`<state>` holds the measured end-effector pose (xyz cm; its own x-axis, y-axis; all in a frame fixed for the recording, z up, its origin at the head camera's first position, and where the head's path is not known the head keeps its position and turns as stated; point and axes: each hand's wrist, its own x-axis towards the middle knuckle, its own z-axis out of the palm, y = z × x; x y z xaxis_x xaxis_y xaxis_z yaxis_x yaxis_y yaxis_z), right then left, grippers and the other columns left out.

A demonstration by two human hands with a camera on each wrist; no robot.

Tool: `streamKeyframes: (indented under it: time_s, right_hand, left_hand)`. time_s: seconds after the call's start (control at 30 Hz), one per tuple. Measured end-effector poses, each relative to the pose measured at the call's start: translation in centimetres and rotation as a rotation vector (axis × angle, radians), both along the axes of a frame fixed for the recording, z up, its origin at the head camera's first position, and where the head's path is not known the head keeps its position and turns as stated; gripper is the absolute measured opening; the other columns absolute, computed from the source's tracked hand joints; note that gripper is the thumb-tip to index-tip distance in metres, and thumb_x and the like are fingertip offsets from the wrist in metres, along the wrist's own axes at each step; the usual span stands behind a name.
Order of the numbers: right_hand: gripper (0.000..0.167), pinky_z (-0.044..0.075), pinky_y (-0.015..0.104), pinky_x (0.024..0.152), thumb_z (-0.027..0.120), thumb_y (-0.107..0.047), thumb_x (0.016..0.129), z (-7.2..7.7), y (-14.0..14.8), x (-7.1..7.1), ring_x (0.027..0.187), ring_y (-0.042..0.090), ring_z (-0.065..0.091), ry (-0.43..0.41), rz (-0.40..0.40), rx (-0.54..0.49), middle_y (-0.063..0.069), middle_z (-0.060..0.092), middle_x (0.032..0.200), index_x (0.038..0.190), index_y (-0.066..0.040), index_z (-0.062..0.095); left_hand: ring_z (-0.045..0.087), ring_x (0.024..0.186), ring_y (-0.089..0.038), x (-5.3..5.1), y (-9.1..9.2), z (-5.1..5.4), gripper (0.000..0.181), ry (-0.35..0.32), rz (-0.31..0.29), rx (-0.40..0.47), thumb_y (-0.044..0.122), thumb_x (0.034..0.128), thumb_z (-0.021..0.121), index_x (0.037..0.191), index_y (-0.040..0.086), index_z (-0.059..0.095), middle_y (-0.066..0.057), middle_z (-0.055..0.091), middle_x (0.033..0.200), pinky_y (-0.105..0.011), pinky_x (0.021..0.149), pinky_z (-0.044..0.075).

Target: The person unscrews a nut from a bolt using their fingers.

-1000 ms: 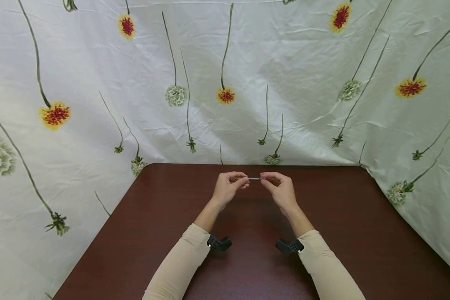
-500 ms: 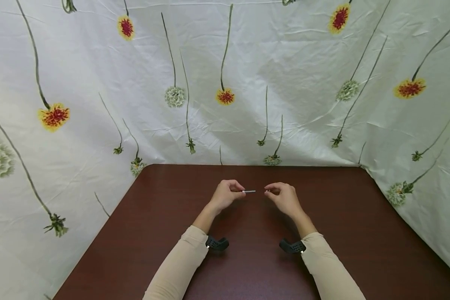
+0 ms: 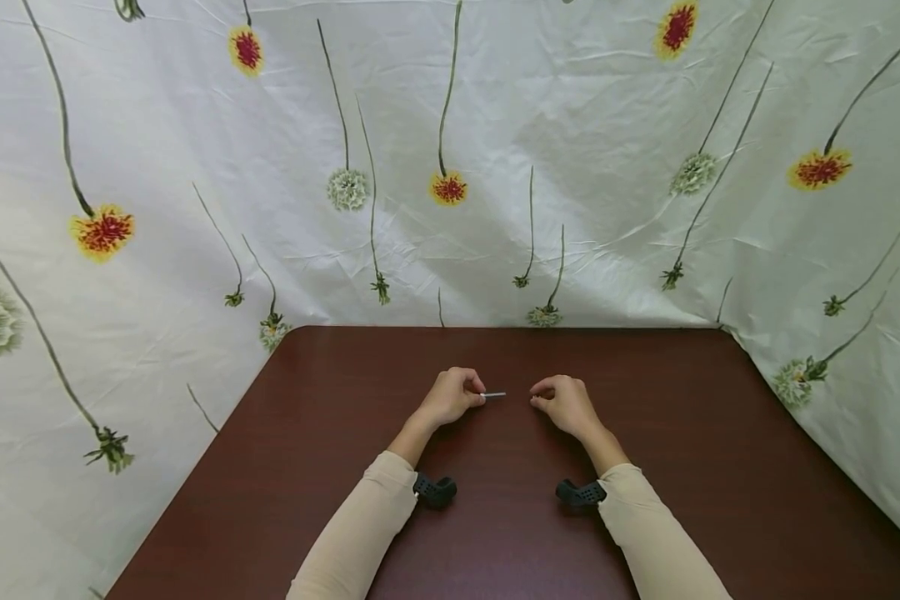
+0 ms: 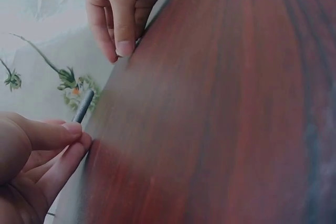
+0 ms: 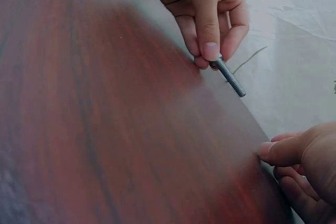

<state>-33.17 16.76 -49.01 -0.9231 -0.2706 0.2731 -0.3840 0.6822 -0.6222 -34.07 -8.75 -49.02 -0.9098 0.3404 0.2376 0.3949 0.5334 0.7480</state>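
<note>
A threaded metal bolt (image 3: 494, 394) juts rightward from my left hand (image 3: 447, 398), which pinches one end of it between thumb and fingers above the table. In the right wrist view the bolt (image 5: 231, 80) shows its threads, and its tip is bare; the pinched end is mostly covered by the fingertips. Across a short gap, my right hand (image 3: 567, 405) has thumb and fingertips pressed together, facing the bolt. A small metal piece (image 3: 534, 397) barely shows between them; its kind is hidden by the fingers.
A dark reddish-brown table (image 3: 495, 533) lies under both hands. Behind it and at its sides hangs a pale cloth (image 3: 607, 125) printed with flowers. Each forearm wears a black wrist strap, such as the left strap (image 3: 435, 491).
The two hands were together with the bolt between them; they have since drawn apart and come down and nearer. The bolt has stayed in the left hand, its right end now free.
</note>
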Motion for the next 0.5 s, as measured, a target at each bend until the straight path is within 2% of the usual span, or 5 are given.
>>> streamKeyframes:
  time_s: [0.1,0.2,0.33,0.5]
  right_hand:
    - [0.011,0.057,0.043,0.076,0.080,-0.008,0.092,0.01,-0.03,0.05,0.085,0.022,0.070,0.001,0.004,0.015,0.005,0.075,0.096,0.102,-0.006,0.080]
    - [0.011,0.057,0.044,0.076,0.081,-0.010,0.092,0.14,-0.08,0.16,0.084,0.022,0.069,-0.017,-0.005,0.016,0.005,0.075,0.095,0.102,-0.007,0.080]
    - [0.011,0.057,0.044,0.076,0.081,-0.012,0.092,0.26,-0.12,0.19,0.084,0.022,0.069,-0.039,-0.021,0.027,0.006,0.075,0.098,0.102,-0.008,0.080]
    - [0.011,0.056,0.044,0.075,0.081,-0.013,0.092,0.27,-0.18,0.19,0.082,0.021,0.069,-0.040,-0.017,0.030,0.004,0.074,0.095,0.101,-0.008,0.080]
  left_hand:
    - [0.062,0.070,-0.012,0.04,0.21,0.07,0.009,0.056,0.016,-0.064,0.001,0.0899,0.080,0.089,0.008,0.074,0.001,0.070,0.084,-0.030,0.064,0.051]
    - [0.058,0.069,-0.012,0.14,0.40,0.05,0.010,0.080,0.023,-0.124,0.003,0.0885,0.082,0.086,0.011,0.075,0.003,0.068,0.081,-0.028,0.062,0.049]
    - [0.057,0.071,-0.013,0.33,0.55,-0.03,0.012,0.065,0.030,-0.164,0.004,0.0885,0.082,0.086,0.013,0.075,0.005,0.067,0.079,-0.029,0.063,0.048]
    - [0.062,0.076,-0.013,0.43,0.62,-0.03,0.010,0.052,0.018,-0.161,0.003,0.0903,0.080,0.093,0.011,0.074,0.005,0.068,0.082,-0.031,0.069,0.051]
